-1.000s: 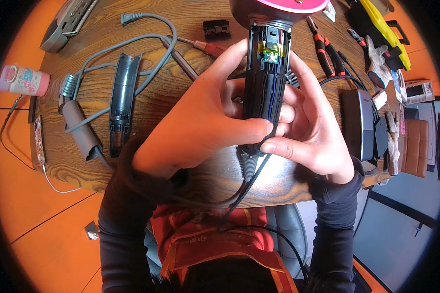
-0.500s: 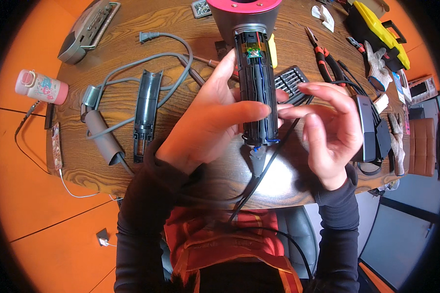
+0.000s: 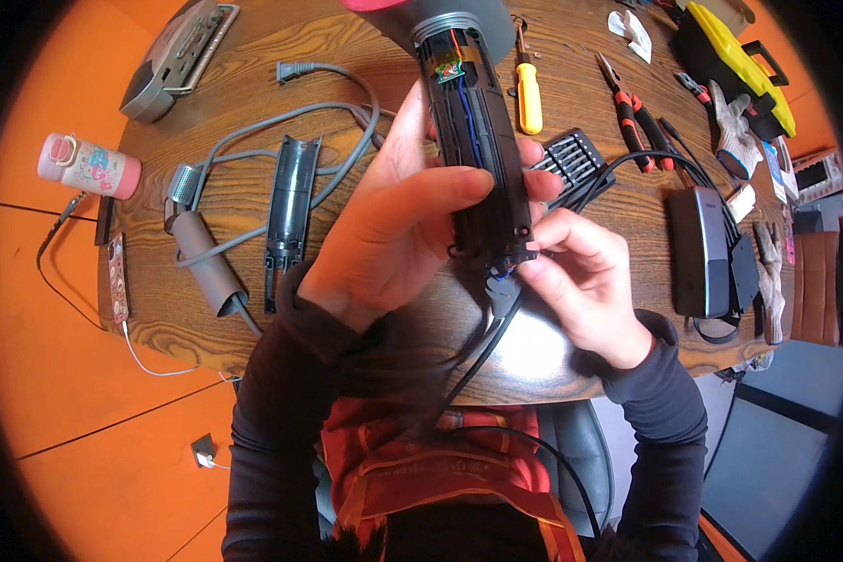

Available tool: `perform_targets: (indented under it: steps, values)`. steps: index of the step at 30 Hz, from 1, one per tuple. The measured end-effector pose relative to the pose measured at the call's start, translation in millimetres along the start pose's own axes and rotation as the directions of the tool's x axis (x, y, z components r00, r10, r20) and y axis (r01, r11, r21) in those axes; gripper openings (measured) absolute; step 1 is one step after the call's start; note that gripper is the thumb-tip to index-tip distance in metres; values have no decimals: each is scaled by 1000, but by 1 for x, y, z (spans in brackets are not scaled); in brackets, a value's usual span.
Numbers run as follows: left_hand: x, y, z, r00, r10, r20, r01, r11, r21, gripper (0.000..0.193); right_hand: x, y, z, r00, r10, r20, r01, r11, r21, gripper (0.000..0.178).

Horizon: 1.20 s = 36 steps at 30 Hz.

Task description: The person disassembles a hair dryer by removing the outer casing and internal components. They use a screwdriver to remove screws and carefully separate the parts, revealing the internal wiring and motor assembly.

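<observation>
A hair dryer (image 3: 478, 122) with a grey head and pink rim has its handle opened, baring a black inner frame, a small green circuit board (image 3: 450, 71) and a blue wire. My left hand (image 3: 393, 220) is wrapped round this handle from the left, thumb across its front, fingertips showing on the right side. At the handle's lower end, my right hand (image 3: 585, 276) pinches with thumb and forefinger beside blue wires; what lies between the fingertips is hidden. A grey cord sleeve (image 3: 501, 298) hangs just below that end.
A half-round handle shell (image 3: 290, 201), a grey tube (image 3: 206, 262) and a coiled grey cord lie left. Beyond the right hand are a screwdriver bit set (image 3: 571, 161), yellow screwdriver (image 3: 529, 98), pliers (image 3: 623, 103), a dark box (image 3: 701, 253) with cables, gloves and a yellow-black toolbox (image 3: 731, 66).
The hair dryer has tilted, its head swinging left and up, uncovering the yellow screwdriver. My right hand has moved down and left, its spread fingers closing at the handle's lower end.
</observation>
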State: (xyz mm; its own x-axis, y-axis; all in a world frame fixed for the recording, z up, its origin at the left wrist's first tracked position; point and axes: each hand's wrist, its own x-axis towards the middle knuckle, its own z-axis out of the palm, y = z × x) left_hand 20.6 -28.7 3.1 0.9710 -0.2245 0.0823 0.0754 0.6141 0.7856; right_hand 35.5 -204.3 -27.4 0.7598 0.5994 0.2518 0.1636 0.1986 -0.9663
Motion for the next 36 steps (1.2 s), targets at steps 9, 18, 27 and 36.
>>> perform_targets:
  steps: [9,18,27,36]
  values:
    - [-3,1,4,1000,-19,-4,18,999,-43,55,1,-3,-3,989,86,122,-124,928,351,9]
    - [-1,-3,7,999,-11,42,15,996,-85,64,0,0,-5,980,148,135,-187,921,342,9]
    - [1,-9,8,990,133,-49,-136,989,-56,67,3,3,1,998,67,-15,-61,968,242,9]
    - [-1,-11,7,967,248,-56,-249,969,6,68,4,7,-1,991,-113,-69,102,985,-140,29]
